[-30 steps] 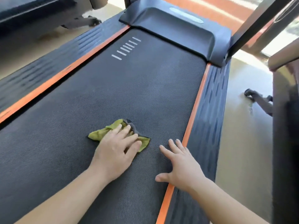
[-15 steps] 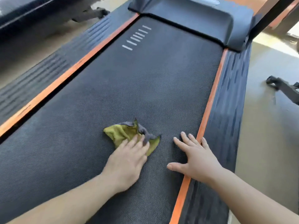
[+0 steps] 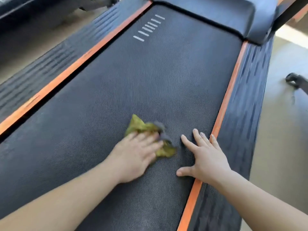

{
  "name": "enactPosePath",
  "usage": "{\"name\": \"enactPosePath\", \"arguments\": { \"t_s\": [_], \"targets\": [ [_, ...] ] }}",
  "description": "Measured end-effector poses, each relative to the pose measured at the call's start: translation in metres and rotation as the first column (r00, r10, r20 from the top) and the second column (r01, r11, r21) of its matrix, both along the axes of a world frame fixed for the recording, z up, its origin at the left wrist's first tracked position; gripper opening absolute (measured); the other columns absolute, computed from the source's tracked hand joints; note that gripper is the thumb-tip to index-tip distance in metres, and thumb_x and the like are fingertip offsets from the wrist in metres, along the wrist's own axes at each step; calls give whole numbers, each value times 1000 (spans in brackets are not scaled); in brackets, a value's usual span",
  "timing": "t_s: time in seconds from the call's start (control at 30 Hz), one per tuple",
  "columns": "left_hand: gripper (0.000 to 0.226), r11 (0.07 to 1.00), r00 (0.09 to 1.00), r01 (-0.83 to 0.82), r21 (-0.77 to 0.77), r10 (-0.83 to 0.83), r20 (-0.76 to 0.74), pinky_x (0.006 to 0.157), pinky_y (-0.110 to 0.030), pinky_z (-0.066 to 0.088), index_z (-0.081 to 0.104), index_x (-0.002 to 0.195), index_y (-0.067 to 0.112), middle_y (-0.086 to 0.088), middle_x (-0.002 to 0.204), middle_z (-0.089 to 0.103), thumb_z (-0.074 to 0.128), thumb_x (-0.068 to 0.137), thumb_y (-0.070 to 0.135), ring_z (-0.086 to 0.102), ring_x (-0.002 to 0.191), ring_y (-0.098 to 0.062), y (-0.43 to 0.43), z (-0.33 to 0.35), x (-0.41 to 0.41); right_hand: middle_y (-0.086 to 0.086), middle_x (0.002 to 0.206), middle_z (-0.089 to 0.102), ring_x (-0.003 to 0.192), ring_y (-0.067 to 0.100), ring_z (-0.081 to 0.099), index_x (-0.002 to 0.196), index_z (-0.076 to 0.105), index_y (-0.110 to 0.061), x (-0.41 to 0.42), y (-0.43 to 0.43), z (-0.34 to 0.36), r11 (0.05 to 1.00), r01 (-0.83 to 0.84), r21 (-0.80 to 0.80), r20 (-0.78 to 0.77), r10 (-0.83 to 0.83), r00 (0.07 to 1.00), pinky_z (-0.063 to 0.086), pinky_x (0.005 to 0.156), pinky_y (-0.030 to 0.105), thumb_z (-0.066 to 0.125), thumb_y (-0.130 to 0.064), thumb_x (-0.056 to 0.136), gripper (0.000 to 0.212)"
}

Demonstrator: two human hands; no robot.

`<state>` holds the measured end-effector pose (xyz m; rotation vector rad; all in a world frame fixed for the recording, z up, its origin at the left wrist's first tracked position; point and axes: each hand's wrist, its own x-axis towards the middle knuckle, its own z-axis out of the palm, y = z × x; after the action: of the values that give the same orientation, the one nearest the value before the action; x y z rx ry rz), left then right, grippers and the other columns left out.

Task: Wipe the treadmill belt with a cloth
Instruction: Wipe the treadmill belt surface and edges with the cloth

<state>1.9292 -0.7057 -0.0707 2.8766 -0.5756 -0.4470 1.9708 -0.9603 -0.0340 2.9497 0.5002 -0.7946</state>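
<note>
Yellow-green cloth (image 3: 145, 126) under left hand (image 3: 135, 156), on belt (image 3: 150, 80).

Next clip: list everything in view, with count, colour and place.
treadmill belt: one, dark grey, middle of view.
white marks: short row, white, belt's far end.
orange strips: two, orange, along both belt edges.
side rails: two, dark ribbed, outside the strips.
motor cover: one, dark grey, far end.
cloth: one, yellow-green and grey, on belt under left hand.
floor: beige, both sides.
black part: one, on floor at right, unidentifiable.
left hand: one, fingers flat on cloth, blurred.
right hand: one, flat on belt at right strip.
</note>
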Motion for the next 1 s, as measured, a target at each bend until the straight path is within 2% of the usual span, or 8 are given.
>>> {"name": "enactPosePath", "arguments": {
  "t_s": [0.13, 0.23, 0.33, 0.47, 0.67, 0.83, 0.93, 1.0],
  "targets": [
    [63, 922, 923, -386, 34, 385, 22, 127, -46, 8, 17, 162, 29, 3, 170, 14, 9, 102, 46, 8, 157, -21, -22, -7, 6, -3, 169, -14, 155, 15, -17, 160, 5, -46, 2, -7, 5, 997, 9, 76, 15, -10, 1000, -14, 125, 41, 55, -95, 60, 122],
    [58, 990, 994, -105, -89, 103, -26, 124, -46, 16, 33, 158, 26, 2, 166, 27, 23, 104, 44, 22, 154, -22, -57, -6, -24, -3, 170, -11, 155, 13, -17, 160, 14, -43, 5, -17, 13, 994, 35, 101, 122, -47, 991, -6, 127, 39, 45, -96, 66, 112],
    [58, 995, 996, 86, -54, -86, 13, 126, -41, 13, 25, 161, 34, 9, 168, 18, 18, 105, 47, 15, 156, -14, -29, -10, 3, -6, 170, -7, 155, 10, -11, 159, 23, -40, 6, -31, 17, 978, 170, 124, 126, -185, 975, 16, 124, 35, 50, -82, 82, 91],
    [59, 923, 922, -385, -6, 385, 33, 127, -44, 3, 9, 163, 27, 4, 171, 4, 9, 106, 42, 1, 157, -19, -49, -11, 42, -11, 170, -4, 154, 4, -9, 159, 26, -35, 2, -43, 16, 964, 230, 131, 113, -245, 963, 32, 118, 33, 46, -67, 94, 75],
    [58, 977, 980, 201, -71, -200, 23, 126, -43, 13, 20, 162, 32, 9, 168, 17, 17, 105, 44, 12, 156, -14, -60, -10, 29, -14, 169, 8, 154, 2, 0, 162, 18, -28, 9, -46, 15, 943, 254, 215, 120, -283, 951, 14, 119, 22, 44, -43, 101, 68],
    [57, 965, 967, -252, -68, 254, 18, 127, -44, 5, 13, 163, 28, 6, 171, 6, 18, 107, 42, 0, 157, -17, -97, -9, 62, -19, 167, 14, 152, -3, 4, 160, 25, -32, 6, -48, 9, 924, 284, 256, 140, -326, 935, 6, 114, 14, 43, -36, 101, 62],
    [60, 991, 1000, 18, -134, -16, 15, 127, -42, 7, 21, 161, 30, 9, 169, 16, 17, 104, 44, 9, 156, -16, -117, -11, 36, -27, 164, 14, 149, -10, 3, 159, 28, -38, 9, -55, 10, 904, 299, 306, 106, -345, 933, 6, 113, 11, 42, -32, 102, 59],
    [58, 995, 998, 43, -93, -38, 52, 127, -39, 6, 17, 162, 32, 11, 169, 14, 18, 106, 45, 11, 156, -12, -98, -14, 60, -29, 163, 12, 149, -12, 3, 158, 27, -40, 12, -61, 11, 901, 294, 319, 67, -331, 941, 5, 114, 10, 42, -28, 102, 59]
  ]
}}
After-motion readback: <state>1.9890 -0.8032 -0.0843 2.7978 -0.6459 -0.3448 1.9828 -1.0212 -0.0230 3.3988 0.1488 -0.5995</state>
